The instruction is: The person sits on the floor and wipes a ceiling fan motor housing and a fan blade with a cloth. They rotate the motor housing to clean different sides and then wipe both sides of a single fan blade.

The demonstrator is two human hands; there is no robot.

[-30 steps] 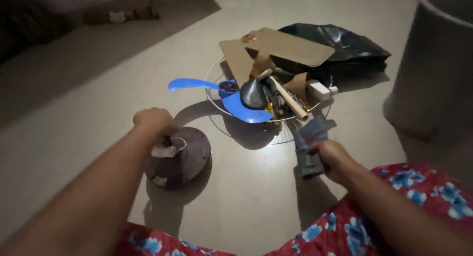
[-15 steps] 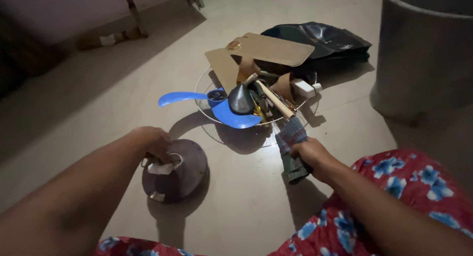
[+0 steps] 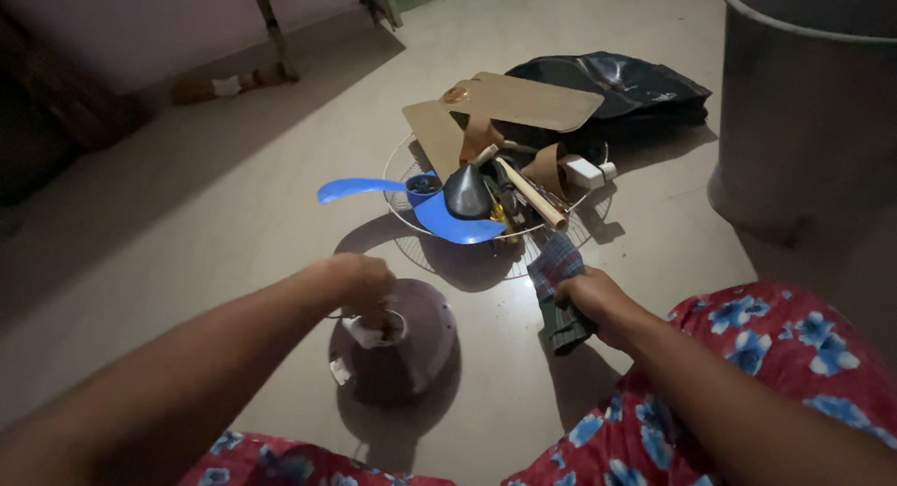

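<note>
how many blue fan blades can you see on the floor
2. One blue blade sticks out left of the wire fan guard; the other blue blade lies at the guard's front edge under the grey cone. More may be hidden beneath the pile.

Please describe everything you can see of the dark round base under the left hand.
The dark round base is a shallow dome, brownish and smooth, probably plastic or painted metal. It rests flat on the pale floor, with its shadow below it. At its top is a short neck with pale, whitish wrapping around it, and another pale patch shows at its left edge. The left hand grips it at that neck. It lies apart from the wire fan guard behind it, to the left of the right hand.
</note>
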